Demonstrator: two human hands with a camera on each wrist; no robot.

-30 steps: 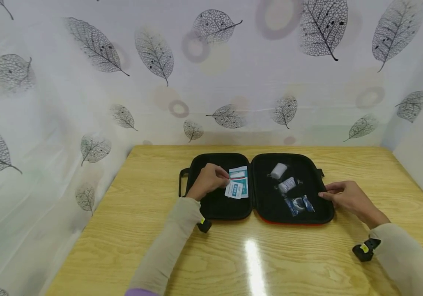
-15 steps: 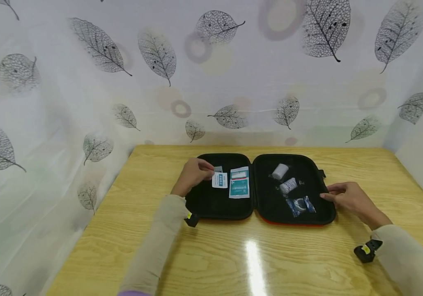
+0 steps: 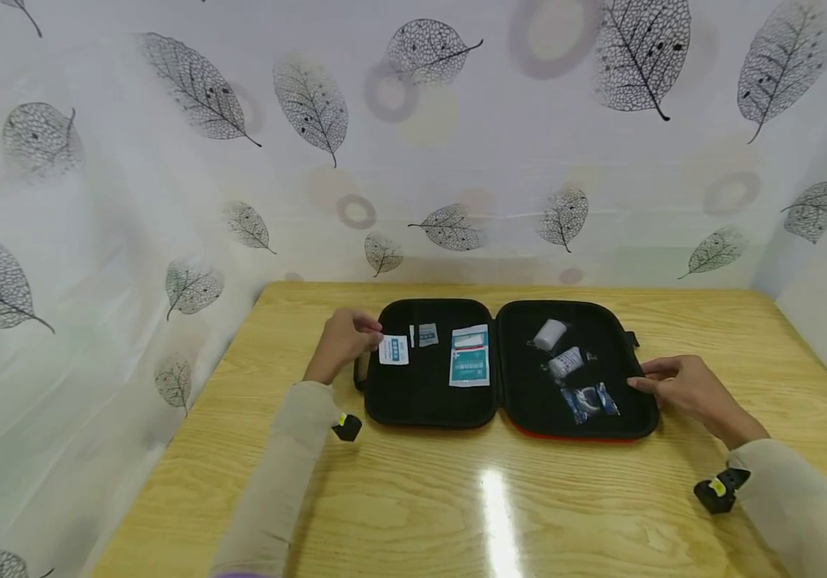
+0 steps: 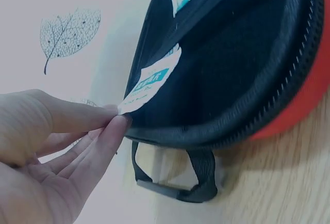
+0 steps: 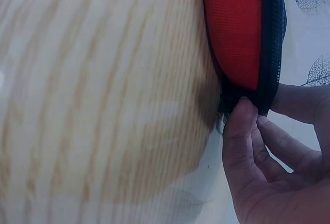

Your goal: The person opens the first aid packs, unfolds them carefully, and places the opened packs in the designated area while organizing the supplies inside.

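A zippered case (image 3: 413, 399), black inside and red outside, lies unfolded on the table. My left hand (image 3: 344, 343) pinches the corner of a small white sachet (image 3: 393, 350) with teal print, over the case's left end. In the left wrist view the thumb and fingertips hold that sachet (image 4: 149, 85) above the rim near the handle (image 4: 178, 190). At the opposite end, my right hand (image 3: 684, 393) pinches the rim of the case's right half. The right wrist view shows that hand (image 5: 273, 167) with fingers and thumb around the zipper edge (image 5: 269, 53).
Inside the left half lie a larger teal-and-white packet (image 3: 469, 365) and a small grey packet (image 3: 425, 335). The right half holds two white rolls in clear wrap, one a plain roll (image 3: 550, 335), plus blue foil packets (image 3: 590, 403). Behind the wooden table (image 3: 529, 498) hangs a leaf-print curtain (image 3: 457, 160).
The left hand has drawn the sachet leftward, off the larger teal-and-white packet and across to the case's left edge. A small grey packet now shows fully. The right hand stays at the rim.
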